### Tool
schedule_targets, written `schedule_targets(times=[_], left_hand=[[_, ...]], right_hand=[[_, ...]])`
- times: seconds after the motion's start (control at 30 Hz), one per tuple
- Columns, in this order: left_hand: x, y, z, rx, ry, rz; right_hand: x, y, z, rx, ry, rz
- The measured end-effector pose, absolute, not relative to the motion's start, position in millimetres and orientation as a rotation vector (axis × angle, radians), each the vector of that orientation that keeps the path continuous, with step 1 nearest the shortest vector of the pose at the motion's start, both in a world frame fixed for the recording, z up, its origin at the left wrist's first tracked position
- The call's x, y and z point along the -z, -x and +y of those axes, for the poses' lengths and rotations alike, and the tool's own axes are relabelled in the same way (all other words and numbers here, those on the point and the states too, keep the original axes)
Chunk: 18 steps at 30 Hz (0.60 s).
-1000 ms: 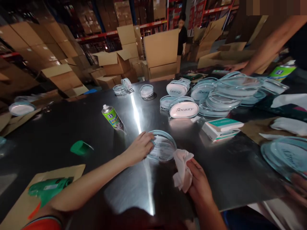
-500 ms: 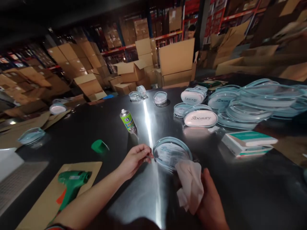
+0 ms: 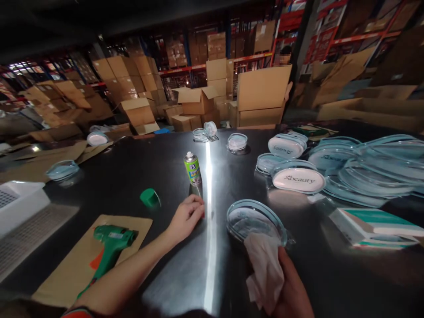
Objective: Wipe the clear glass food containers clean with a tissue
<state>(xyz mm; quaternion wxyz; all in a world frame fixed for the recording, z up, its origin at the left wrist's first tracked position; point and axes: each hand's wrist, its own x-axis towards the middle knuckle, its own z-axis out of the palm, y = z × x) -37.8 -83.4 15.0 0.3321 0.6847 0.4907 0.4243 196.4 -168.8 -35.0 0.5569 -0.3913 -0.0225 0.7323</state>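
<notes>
Clear oval pouch (image 3: 253, 216) lies flat on the counter (image 3: 228, 185). At its near-right edge, the right hand (image 3: 296, 287) grips a crumpled white tissue (image 3: 265, 267) that overlaps the rim. Left hand (image 3: 185, 218) sits left of the pouch, apart from it, fingers curled; cannot tell whether they pinch anything. Risk: unbraced, the pouch could skid under tissue pressure. Farther left and beyond the pouch, the upright spray can (image 3: 192, 170) could topple if the left hand swings forward.
</notes>
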Motion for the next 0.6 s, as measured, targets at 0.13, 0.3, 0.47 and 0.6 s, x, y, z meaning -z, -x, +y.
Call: schedule_targets(times=[0.13, 0.3, 0.47, 0.6], left_hand=[[-5, 59, -78, -1.154, -2.070, 1.538], [6, 78, -77, -0.797, -2.628, 1.704], [2, 72, -78, -0.902, -2.268, 1.608], [-7, 50, -78, -0.976, -1.795, 1.370]], right_hand=[[28, -190, -165, -1.715, 0.988, 0.020], [31, -185, -164, -1.712, 0.997, -0.103], [33, -182, -164, -1.777, 0.968, -0.084], [28, -177, -163, -1.787, 0.872, -0.192]])
